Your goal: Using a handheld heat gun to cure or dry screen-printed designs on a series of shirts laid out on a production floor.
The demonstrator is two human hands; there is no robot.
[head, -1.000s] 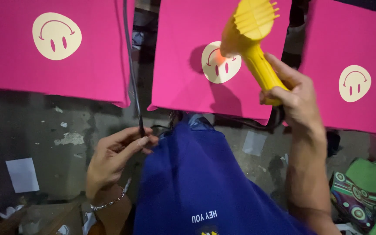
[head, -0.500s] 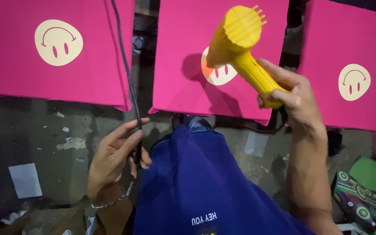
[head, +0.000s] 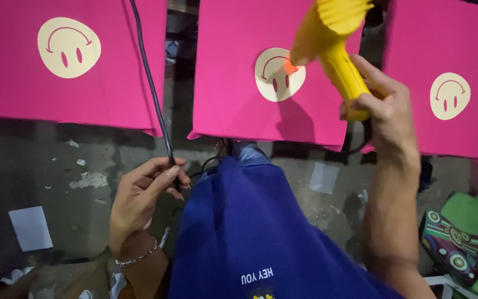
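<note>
Nearest me, my left hand point(head: 147, 191) curls loosely around the black cable point(head: 153, 94), pinching it between thumb and fingers over the concrete floor point(head: 56, 166); the cable runs up and away across the right edge of the left pink fabric piece point(head: 67, 61). Farther out, my right hand point(head: 385, 108) is wrapped tight on the handle of the yellow heat gun point(head: 333, 39). Its long axis tilts up and leftward, nozzle glowing just above the smiley print point(head: 279, 75) on the middle pink fabric piece point(head: 239, 105).
</note>
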